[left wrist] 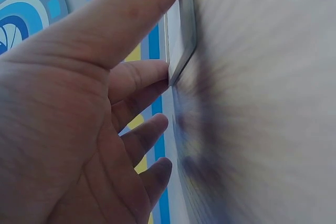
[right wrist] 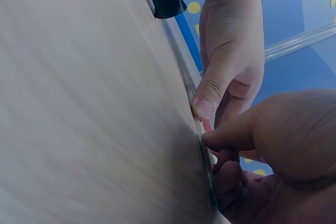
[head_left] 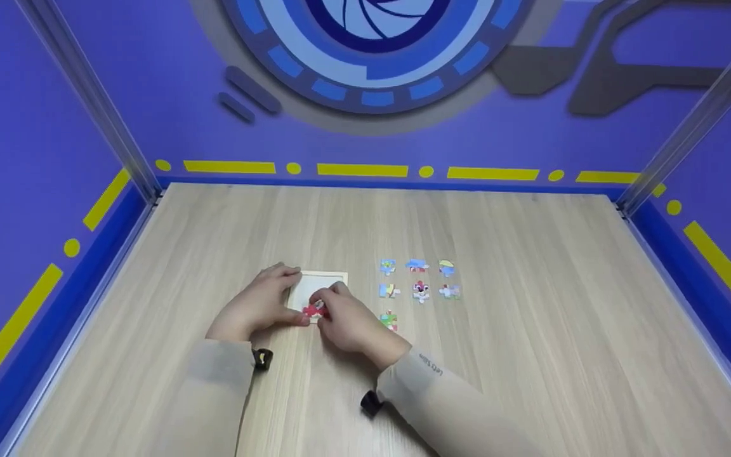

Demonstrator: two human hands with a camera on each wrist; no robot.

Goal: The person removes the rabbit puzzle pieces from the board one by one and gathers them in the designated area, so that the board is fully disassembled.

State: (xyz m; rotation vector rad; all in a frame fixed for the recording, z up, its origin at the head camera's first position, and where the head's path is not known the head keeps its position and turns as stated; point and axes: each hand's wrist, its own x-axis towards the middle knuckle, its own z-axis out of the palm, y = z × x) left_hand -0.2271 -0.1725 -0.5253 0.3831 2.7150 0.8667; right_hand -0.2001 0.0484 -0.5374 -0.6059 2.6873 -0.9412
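A shallow pale-rimmed puzzle tray (head_left: 326, 273) lies on the table in front of me. My left hand (head_left: 256, 303) holds it at its left side, thumb by the near corner and index fingertip by the far one. In the left wrist view the other fingers of that hand stand apart from the tray edge (left wrist: 187, 22). Over the tray's near part, my right hand (head_left: 351, 322) pinches a red puzzle piece (head_left: 312, 310) with curled fingers. The right wrist view shows a sliver of the red piece (right wrist: 207, 125) between the left thumb and the right fingertips; the fingers hide the rest.
Several loose puzzle pieces lie in rows right of the tray, among them a dark-eyed face piece (head_left: 421, 291) and a green piece (head_left: 389, 320) close to the right hand. Blue panels (head_left: 365, 149) enclose the wooden table (head_left: 530, 304) at the back and sides.
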